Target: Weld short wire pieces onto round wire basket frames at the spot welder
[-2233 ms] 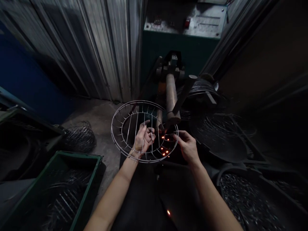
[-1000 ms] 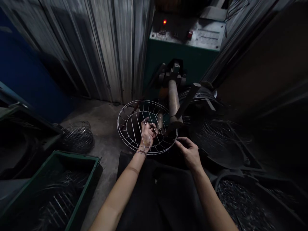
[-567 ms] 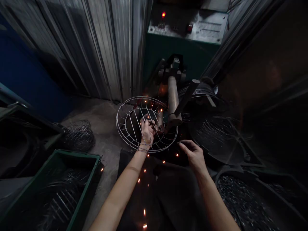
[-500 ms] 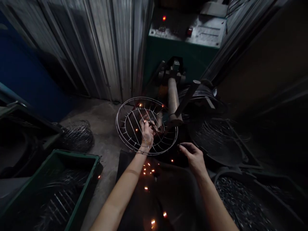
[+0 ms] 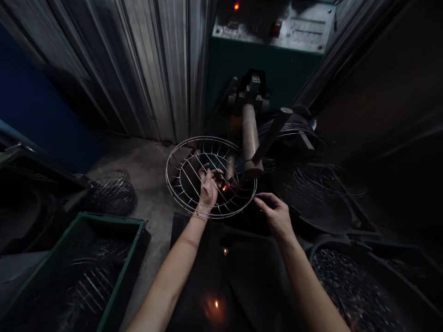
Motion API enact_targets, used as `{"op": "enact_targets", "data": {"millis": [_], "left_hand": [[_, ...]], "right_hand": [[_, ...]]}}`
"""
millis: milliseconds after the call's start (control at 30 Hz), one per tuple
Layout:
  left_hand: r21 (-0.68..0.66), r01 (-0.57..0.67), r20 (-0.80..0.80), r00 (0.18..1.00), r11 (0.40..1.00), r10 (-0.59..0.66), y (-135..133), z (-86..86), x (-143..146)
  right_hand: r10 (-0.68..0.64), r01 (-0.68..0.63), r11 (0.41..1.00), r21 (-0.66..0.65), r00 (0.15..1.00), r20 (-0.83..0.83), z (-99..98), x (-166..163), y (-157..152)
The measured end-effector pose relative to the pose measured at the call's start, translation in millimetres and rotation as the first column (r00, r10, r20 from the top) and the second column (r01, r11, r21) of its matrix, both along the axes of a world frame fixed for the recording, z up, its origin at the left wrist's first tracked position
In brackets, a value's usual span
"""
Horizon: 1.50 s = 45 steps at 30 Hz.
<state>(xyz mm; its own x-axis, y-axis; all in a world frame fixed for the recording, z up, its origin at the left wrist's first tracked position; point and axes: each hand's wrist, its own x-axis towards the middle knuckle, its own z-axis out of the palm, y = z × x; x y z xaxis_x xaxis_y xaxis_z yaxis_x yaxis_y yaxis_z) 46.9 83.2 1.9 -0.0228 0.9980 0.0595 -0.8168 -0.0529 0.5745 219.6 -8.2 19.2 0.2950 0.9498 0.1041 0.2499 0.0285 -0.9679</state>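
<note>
Round wire frame [image 5: 221,216], two-ringed at the rim with parallel bars across its base, placed in front of the machine's upper metal cylinder [image 5: 251,136], its right part reaching below the cylinder's end, where an orange spark [image 5: 224,188] glows. The thin, open wire suggests a light, springy piece, stiff along the rings but probably easy to bend at single bars; smooth wire may turn in the fingers, and metal near the spark may be hot. The outer rim, away from the glow, appears the surest hold. The left hand [image 5: 208,189] lies beneath the bars, fingers curled; whether it grips any wire cannot be told. The right hand [image 5: 277,214] has thumb and forefinger nearly together at the rim's right edge; a firm pinch cannot be confirmed. Farther out: green crate [image 5: 114,218], left; small metal pieces [image 5: 346,281], right.
</note>
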Motion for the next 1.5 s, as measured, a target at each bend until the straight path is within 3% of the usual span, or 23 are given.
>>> {"op": "enact_targets", "data": {"millis": [133, 200, 500, 733, 1067, 1300, 1500], "left_hand": [[-0.058, 0.258, -0.026, 0.965, 0.964, -0.26, 5, 1.3, -22], [-0.052, 0.307, -0.049, 0.95, 0.95, -0.31, 6, 3.8, -27], [-0.079, 0.066, -0.095, 0.993, 0.995, -0.074, 0, 2.5, -11], [-0.027, 0.063, -0.067, 0.996, 0.998, -0.065, 1, 1.9, -9], [-0.104, 0.008, -0.095, 0.995, 0.995, -0.018, -6, 6.9, -8], [-0.096, -0.122, -0.095, 0.989, 0.988, 0.113, -7, 4.4, 1], [-0.098, -0.126, -0.102, 0.988, 0.987, 0.116, -3, 0.3, 2]], "right_hand": [[0.019, -0.018, 0.999, 0.039, 1.0, -0.007, 1.7, -9, 9], [0.016, -0.015, 0.997, 0.069, 1.0, -0.003, 2.4, -13, 13], [-0.029, 0.026, 0.994, 0.105, 0.999, 0.028, 12.0, -18, 26], [0.004, -0.006, 0.996, 0.085, 1.0, 0.025, 7.6, -15, 25], [0.014, -0.008, 0.997, 0.071, 0.996, -0.089, 3.0, -16, 33], [0.034, -0.032, 0.998, 0.052, 0.998, -0.046, 6.9, -7, 22], [0.037, -0.036, 0.998, 0.042, 0.999, -0.028, 10.4, -7, 19]]}}
